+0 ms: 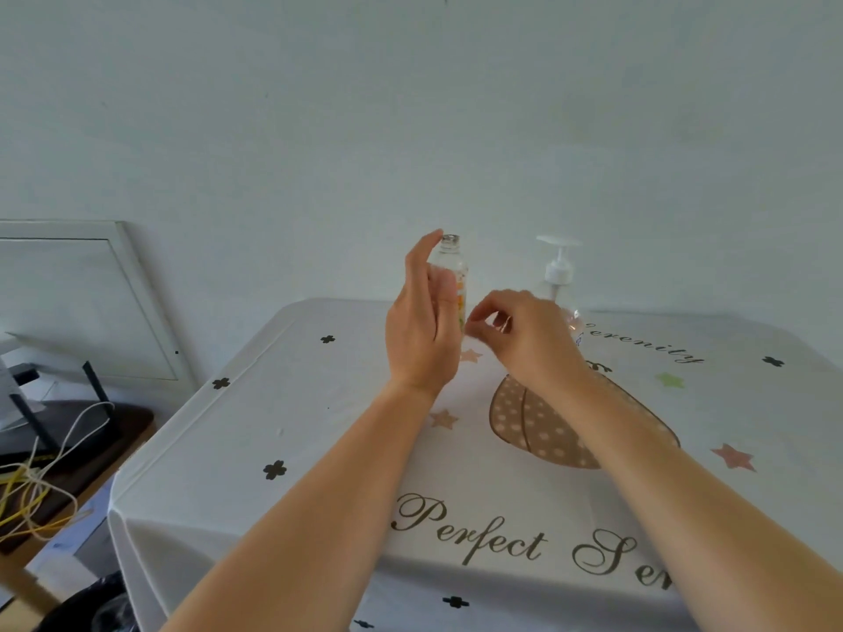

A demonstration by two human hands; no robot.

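Note:
A small clear bottle point(451, 266) with an orange-and-green label stands upright, its threaded neck uncapped. My left hand point(422, 321) holds it from the left, thumb across its body and index finger reaching up beside the mouth. My right hand point(524, 335) hovers just right of the bottle's base with curled fingers. Its thumb and forefinger pinch a small clear piece point(502, 322) that looks like the bottle's cap, mostly hidden by the fingers. The hand hides the bottle's base, so I cannot tell whether it touches the table.
A clear pump dispenser point(559, 266) with a white head stands behind my right hand. The table point(228, 449) wears a white printed cloth against a pale wall. At the left a low dark stand point(82, 449) carries a router and tangled cables, with a white frame point(137, 294) leaning on the wall.

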